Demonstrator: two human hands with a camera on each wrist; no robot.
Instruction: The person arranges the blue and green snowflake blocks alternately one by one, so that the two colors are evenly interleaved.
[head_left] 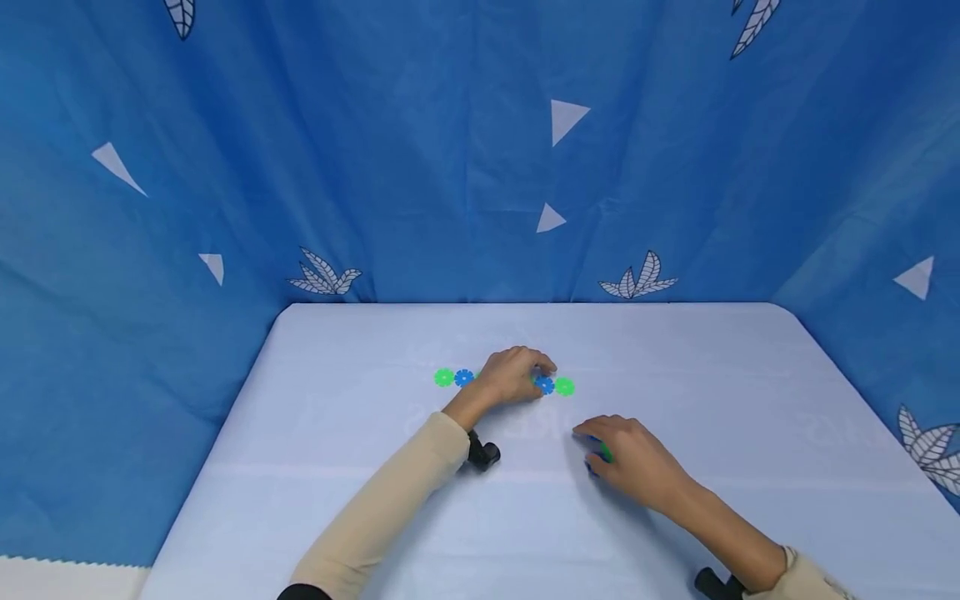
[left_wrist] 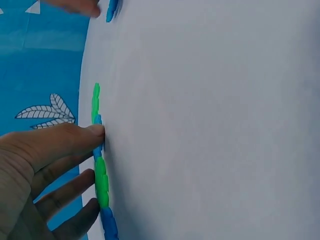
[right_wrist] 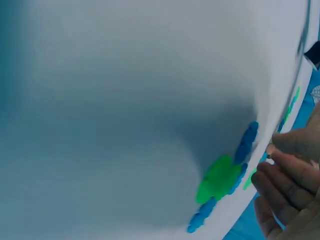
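A straight row of green and blue notched interlocking discs lies on the white table, with a green disc [head_left: 565,387] at its right end and another green disc [head_left: 444,377] at its left. My left hand [head_left: 513,375] pinches a blue disc [left_wrist: 97,150] near the right end, thumb on the near side; that hand hides the middle of the row in the head view. Nearer to me, my right hand [head_left: 630,458] hovers with loosely bent fingers over a joined cluster of one green disc [right_wrist: 220,177] and several blue discs [right_wrist: 246,142], apparently not gripping it.
The white table [head_left: 337,367] reaches back to a blue printed curtain [head_left: 420,167], which also hangs at both sides. A black wrist mount [head_left: 483,454] juts from the left forearm, and another black mount [head_left: 716,583] from the right.
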